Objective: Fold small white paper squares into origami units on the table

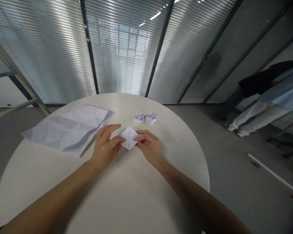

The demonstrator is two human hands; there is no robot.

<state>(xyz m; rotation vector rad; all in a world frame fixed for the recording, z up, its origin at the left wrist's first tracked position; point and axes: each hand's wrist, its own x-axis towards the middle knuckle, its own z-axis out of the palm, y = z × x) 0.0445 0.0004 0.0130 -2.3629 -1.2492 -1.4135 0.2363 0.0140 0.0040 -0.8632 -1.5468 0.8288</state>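
Observation:
Between my two hands is a small folded paper diamond (129, 137), white, with a crease or slit running down its middle. My left hand (105, 143) pinches its left corner with the thumb on top, while the index finger stretches out above. On the right corner, my right hand (149, 145) is closed, thumb over the paper and fingers beneath and behind it. Just beyond the diamond stand two small folded paper pieces, one (139, 118) with a pointed flap and another (152, 117) to its right. Creased white paper sheets (70, 128) lie left of my left hand.
All of this rests on a round white table (117, 201). Behind it is a glass partition with blinds (127, 48). Two people (271, 91) stand at the right, away from the table. A pale metal frame (21, 78) rises at the left.

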